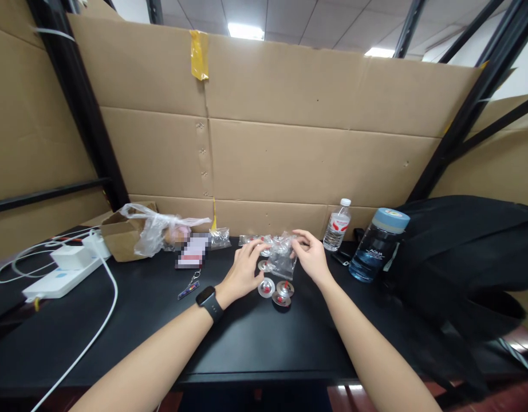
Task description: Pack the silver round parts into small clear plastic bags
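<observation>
Clear plastic bag (282, 258) w/ small metal bits inside sits at centre of frame, just above the black table (255, 343), held btwn both hands. Left hand (243, 270), black smartwatch (209, 302) on the wrist, has fingers curled narrow and pinching the bag's left edge. Right hand (310, 256) pinches the bag's upper right corner, thumb and forefinger closed on the plastic, other fingers bent loosely.

Just below the bag, two silver discs (266, 287) w/ red centres lie on the table, side by side and nearly touching. More small clear packets (220, 237) lie behind the hands, along the foot of the cardboard wall (315, 160).

Right of centre: small water bottle (337, 226) upright, then a blue-tinted bottle (378, 245) w/ pale lid, tilted in view. Black backpack (461, 252) fills the right side, touching the blue bottle.

Left of centre: brown paper bag (120, 236) w/ crumpled plastic film over it, and a keychain (189, 289) flat on the table near the watch. Far left: white power strip (60, 277), white cable (96, 332) running to the lower left corner.
</observation>
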The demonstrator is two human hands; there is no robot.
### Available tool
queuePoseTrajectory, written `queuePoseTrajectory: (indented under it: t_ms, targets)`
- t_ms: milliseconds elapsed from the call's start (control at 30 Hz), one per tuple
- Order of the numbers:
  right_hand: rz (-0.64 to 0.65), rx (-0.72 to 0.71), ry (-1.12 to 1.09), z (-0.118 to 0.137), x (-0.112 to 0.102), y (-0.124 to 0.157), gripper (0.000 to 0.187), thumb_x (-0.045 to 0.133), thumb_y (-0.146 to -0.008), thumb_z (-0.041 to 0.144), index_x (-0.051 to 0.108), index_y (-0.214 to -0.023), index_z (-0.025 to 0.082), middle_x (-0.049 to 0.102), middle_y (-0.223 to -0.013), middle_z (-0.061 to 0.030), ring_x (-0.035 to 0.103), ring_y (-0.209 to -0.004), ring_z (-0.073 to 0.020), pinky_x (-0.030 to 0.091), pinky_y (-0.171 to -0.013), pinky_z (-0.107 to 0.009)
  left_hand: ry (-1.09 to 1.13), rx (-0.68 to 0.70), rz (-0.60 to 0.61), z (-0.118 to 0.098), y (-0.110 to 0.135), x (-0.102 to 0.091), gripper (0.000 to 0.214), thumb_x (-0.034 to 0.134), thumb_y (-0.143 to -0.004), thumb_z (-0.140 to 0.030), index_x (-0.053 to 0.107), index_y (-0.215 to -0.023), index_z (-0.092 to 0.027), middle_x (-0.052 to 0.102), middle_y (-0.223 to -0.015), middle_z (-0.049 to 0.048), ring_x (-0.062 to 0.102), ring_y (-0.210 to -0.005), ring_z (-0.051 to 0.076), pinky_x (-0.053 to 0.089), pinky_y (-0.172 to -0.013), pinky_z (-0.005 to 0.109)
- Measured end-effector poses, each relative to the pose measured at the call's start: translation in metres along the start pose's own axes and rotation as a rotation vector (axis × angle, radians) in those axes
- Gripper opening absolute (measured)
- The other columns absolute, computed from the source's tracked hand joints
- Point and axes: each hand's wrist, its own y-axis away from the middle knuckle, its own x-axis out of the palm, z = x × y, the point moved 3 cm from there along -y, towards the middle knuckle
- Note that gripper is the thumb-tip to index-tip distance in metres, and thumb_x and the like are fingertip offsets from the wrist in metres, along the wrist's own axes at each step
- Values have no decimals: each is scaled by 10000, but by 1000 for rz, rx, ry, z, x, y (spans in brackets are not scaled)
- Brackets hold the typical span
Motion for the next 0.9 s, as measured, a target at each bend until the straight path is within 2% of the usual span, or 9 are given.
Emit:
queuePoseTrajectory:
  t_ms: [67,200,333,433,500,567,733,800,900]
  targets:
    - [20,30,7,-4,5,3,474,630,-865,510,573,-1210,188,726,-813,-60,682,-533,-191,531,-543,-290,-100,60,3,-8,0,-4,611,614,-832,-167,480,-1415,-293,471,-1479,93,407,-1368,302,343,-1078,447]
    - [93,38,2,-4,16,9,395,638,-871,469,595,-1172,217,731,-768,-51,705,-596,-209,547,-566,-291,-180,209,131,-20,1,-2,412,547,-950,-231,563,-1353,-318,558,-1416,71,475,-1294,280,319,-1028,432]
    - [132,33,-34,-1,23,12,363,579,-917,474,586,-1169,214,715,-775,-41,688,-592,-190,532,-569,-282,-186,240,177,-13,-1,-2,322,422,-1025,-244,661,-1226,-322,671,-1268,52,577,-1150,228,300,-996,425]
    - [126,18,-7,-2,23,10,372,533,-947,481,570,-1195,206,720,-885,-58,689,-655,-180,542,-638,-289,-246,102,59,13,-8,-12,325,414,-1024,-256,686,-1191,-319,684,-1261,56,580,-1155,245,290,-1004,455]
    - [115,-9,47,-7,21,7,360,531,-950,476,583,-1180,204,716,-930,-65,684,-721,-182,547,-704,-301,-322,-79,-56,40,-12,-23,356,380,-1026,-250,678,-1211,-307,668,-1304,73,557,-1208,266,269,-1033,489]
    - [103,-39,121,-14,19,5,336,534,-950,463,609,-1152,204,713,-966,-72,677,-794,-192,539,-748,-308,-400,-242,-107,68,-13,-32,374,360,-1023,-251,660,-1243,-294,655,-1327,93,536,-1243,288,255,-1049,515]
    - [210,-151,353,-38,20,0,243,489,-961,328,661,-1082,207,700,-1106,-91,657,-930,-219,523,-815,-344,-489,-484,87,120,-3,-29,357,421,-986,-370,672,-1192,-223,730,-1129,151,609,-1118,339,285,-1033,567]
    - [297,-225,446,-47,23,0,260,467,-941,222,670,-1103,205,688,-1171,-102,639,-1061,-236,492,-947,-388,-480,-508,117,128,0,-25,392,459,-960,-447,650,-1225,-231,731,-1129,145,617,-1111,337,293,-1038,573]
    - [431,-270,591,-57,31,-2,409,507,-889,143,630,-1269,231,603,-1384,-109,523,-1304,-267,396,-1085,-456,-469,-472,106,129,1,-24,432,528,-902,-534,663,-1188,-240,717,-1167,143,606,-1137,349,304,-1044,569]
